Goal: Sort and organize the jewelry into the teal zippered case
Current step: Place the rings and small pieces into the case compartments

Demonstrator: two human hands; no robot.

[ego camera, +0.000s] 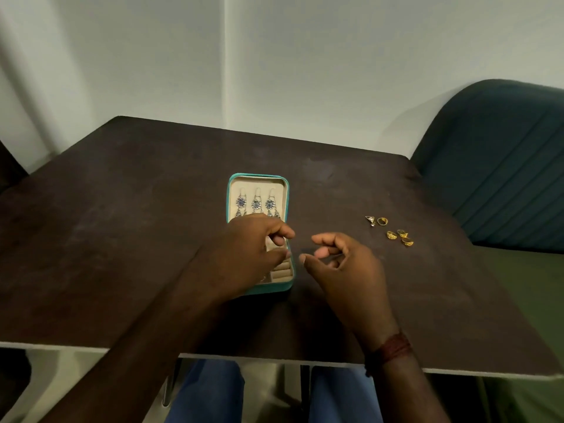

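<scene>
Over the middle of the table (122,239), my left grip (253,248) reaches in from the near left corner, forearm laid diagonally across the top. It hangs over the near half of the teal case (258,177), knuckles up, fingers curled down. Its forefinger and thumb (282,254) stand slightly apart above the ring rolls (282,271). I cannot tell whether anything small is pinched there, because the hand hides most of that half.

My right grip (341,261) sits just beside the case's right wall, palm turned left, fingers loosely curled, with nothing visible in it. A dark red thread band (392,349) circles its wrist.

The case lies open, its long side running from the near edge toward the far edge. Three silver earrings with blue stones (255,204) hang in a row in its far half. Toward the right edge, well apart from both grips, lie four gold rings (399,235) and a small triangular piece (370,220). A teal chair (503,163) stands beyond the far right corner.
</scene>
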